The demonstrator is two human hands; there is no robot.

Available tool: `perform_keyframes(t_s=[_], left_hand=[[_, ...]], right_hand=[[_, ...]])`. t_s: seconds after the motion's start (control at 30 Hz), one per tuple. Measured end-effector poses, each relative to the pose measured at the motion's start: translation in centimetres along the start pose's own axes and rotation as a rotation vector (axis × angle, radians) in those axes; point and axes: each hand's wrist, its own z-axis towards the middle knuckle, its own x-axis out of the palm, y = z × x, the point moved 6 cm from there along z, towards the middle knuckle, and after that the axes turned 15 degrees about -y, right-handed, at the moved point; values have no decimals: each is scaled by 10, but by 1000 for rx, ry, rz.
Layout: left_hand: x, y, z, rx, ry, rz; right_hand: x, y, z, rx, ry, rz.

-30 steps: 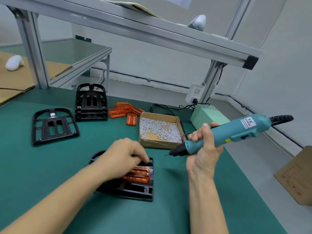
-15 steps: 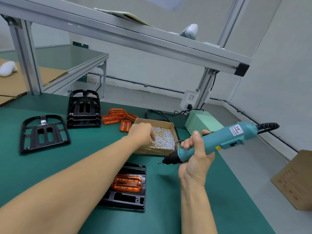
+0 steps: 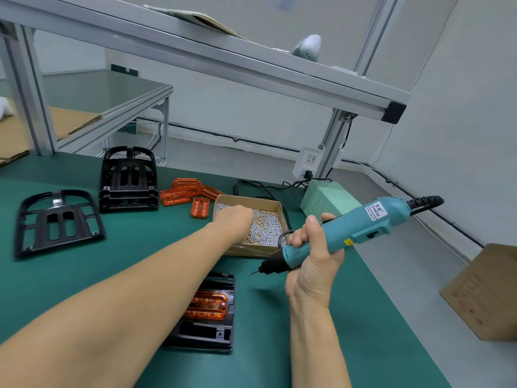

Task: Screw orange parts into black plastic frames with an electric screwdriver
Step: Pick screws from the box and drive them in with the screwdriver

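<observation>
A black plastic frame (image 3: 207, 334) lies on the green mat near me, partly hidden under my left forearm. An orange part (image 3: 208, 305) sits in it. My left hand (image 3: 235, 219) reaches into the cardboard box (image 3: 251, 250) of small silver screws (image 3: 268, 228); its fingertips are hidden among them. My right hand (image 3: 313, 264) grips the teal electric screwdriver (image 3: 361, 225) in the air right of the frame, its bit pointing down-left. Loose orange parts (image 3: 181, 191) lie left of the box.
A stack of black frames (image 3: 128, 177) and a single frame (image 3: 57, 222) lie at the left. A pale green power unit (image 3: 327, 200) with cables stands behind the screw box. An aluminium rack post (image 3: 333, 144) rises there. A cardboard carton (image 3: 481, 292) stands off the table's right edge.
My left hand left the orange part in the near frame and moved forward into the screw box. The right hand keeps holding the screwdriver at about the same place.
</observation>
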Motion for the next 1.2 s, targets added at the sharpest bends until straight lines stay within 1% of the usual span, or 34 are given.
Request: perform_keyframes(t_s=[0.27, 0.43, 0.63, 0.7, 0.77, 0.93, 1.0, 1.13, 1.2], left_hand=[[-3, -3, -3, 30, 60, -109], [-2, -8, -2, 39, 44, -68], [3, -7, -4, 65, 145, -31], [1, -8, -5, 57, 143, -50], [-2, -6, -6, 34, 107, -98], [-12, 4, -7, -59, -8, -316], [-20, 10, -8, -128, -55, -448], [-38, 25, -30, -365, -112, -901], [-47, 32, -52, -445, -125, -1100]], right_hand=[[0, -1, 2, 12, 3, -1], [0, -2, 0, 8, 6, -6], [-1, -3, 0, 8, 3, -27], [-1, -2, 0, 10, 2, -30], [-1, -1, 0, 12, -2, -28], [0, -1, 0, 13, 1, -36], [1, -1, -1, 22, 5, -28], [2, 3, -2, 32, 2, -8], [4, 5, -5, 55, 0, 21]])
